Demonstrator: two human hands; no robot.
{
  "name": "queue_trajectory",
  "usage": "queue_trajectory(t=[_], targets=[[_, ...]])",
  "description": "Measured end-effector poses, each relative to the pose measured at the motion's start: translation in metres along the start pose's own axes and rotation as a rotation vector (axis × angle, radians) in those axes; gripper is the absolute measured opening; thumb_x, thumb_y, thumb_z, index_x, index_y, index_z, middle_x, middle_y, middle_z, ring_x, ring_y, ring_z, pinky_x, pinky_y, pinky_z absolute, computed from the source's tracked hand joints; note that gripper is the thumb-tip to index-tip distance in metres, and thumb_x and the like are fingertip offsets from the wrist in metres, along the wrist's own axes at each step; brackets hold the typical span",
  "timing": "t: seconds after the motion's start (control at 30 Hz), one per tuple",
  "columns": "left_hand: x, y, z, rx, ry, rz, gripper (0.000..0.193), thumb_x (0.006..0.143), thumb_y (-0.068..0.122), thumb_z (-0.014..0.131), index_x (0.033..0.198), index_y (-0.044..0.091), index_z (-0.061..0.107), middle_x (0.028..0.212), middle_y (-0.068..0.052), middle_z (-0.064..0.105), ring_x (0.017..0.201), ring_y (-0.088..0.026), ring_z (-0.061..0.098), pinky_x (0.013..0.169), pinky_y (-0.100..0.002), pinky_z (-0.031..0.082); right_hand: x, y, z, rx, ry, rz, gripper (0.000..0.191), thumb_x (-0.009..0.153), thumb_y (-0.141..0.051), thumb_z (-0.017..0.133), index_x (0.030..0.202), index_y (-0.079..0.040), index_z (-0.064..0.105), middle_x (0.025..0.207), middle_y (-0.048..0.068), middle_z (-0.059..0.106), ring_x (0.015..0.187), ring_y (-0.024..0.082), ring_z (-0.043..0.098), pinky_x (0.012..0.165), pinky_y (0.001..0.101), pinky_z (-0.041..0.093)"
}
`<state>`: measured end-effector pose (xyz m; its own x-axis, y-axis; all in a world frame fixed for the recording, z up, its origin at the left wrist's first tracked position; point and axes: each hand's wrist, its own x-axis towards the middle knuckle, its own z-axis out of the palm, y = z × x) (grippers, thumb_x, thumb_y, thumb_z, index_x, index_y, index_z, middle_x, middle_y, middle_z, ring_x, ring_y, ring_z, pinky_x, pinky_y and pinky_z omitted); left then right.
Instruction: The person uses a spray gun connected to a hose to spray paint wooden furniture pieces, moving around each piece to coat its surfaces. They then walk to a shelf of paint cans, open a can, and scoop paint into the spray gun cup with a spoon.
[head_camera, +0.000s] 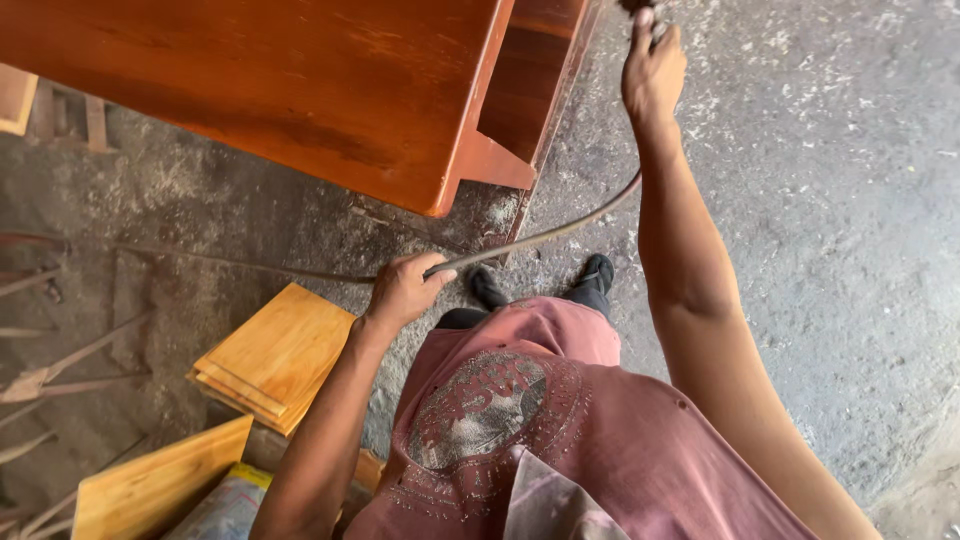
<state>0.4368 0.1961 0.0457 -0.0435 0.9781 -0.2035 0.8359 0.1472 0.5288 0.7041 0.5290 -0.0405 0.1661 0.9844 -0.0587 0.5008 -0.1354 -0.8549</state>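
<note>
While scrap rods (60, 372) lie at nine o'clock on the dusty floor (850, 250), a stack of pale boards (275, 358) sits just right of them, with another board (155, 485) and a bag (222, 505) at seven o'clock. Above, from ten to twelve o'clock, a glossy red-brown cabinet (300, 80) stands tipped on the floor.

At the centre the left hand (403, 290) is closed around a thin dark hose (540, 235), fingers curled fully about it, thumb on top. The hose runs from the far left along the floor, through this hand, then arcs up toward one o'clock behind the right forearm. It looks light, limp and springy, likely to sag and swing, so a grip near the middle of its slack, as now, would keep it off the fresh finish.

At twelve to one o'clock the right hand (652, 70) is clenched on a small dark tool (640, 8), mostly cut off by the frame edge; what kind it is cannot be told. Below, dark shoes (598, 272) stand on the floor, under a pink shirt (540, 430).
</note>
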Motion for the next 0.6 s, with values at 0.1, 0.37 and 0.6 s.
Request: queue_trajectory(t=[0.1,0.37,0.6], targets=[[0.0,0.005,-0.004,-0.02,-0.022,-0.06,0.024,0.091,0.03,0.077,0.093,0.007,0.071,0.077,-0.016,0.068,0.071,-0.036,0.066,0.062,-0.046,0.049,0.0,-0.004,0.002,0.026,0.053,-0.038,0.072,0.107,-0.066,0.044,0.099,0.004,0.059,0.085,0.027,0.071,0.079,0.041,0.07,0.074,0.0514,0.054],[-0.004,-0.001,-0.019,-0.061,-0.057,-0.06,0.025,0.085,0.031,0.079,0.087,0.007,0.073,0.076,-0.015,0.068,0.071,-0.036,0.066,0.062,-0.045,0.05,-0.05,-0.029,0.014,-0.128,-0.241,-0.178,0.068,0.111,-0.065,0.042,0.097,0.0,0.057,0.081,0.025,0.068,0.075,0.04,0.063,0.067,0.0528,0.05],[0.002,-0.012,-0.019,0.004,-0.034,-0.052,0.029,0.088,0.034,0.077,0.087,0.006,0.071,0.079,-0.016,0.068,0.073,-0.038,0.066,0.064,-0.047,0.05,-0.014,-0.035,0.021,-0.056,-0.043,0.003,0.064,0.103,-0.067,0.038,0.097,-0.005,0.053,0.076,0.014,0.07,0.064,0.026,0.066,0.056,0.0474,0.053]])
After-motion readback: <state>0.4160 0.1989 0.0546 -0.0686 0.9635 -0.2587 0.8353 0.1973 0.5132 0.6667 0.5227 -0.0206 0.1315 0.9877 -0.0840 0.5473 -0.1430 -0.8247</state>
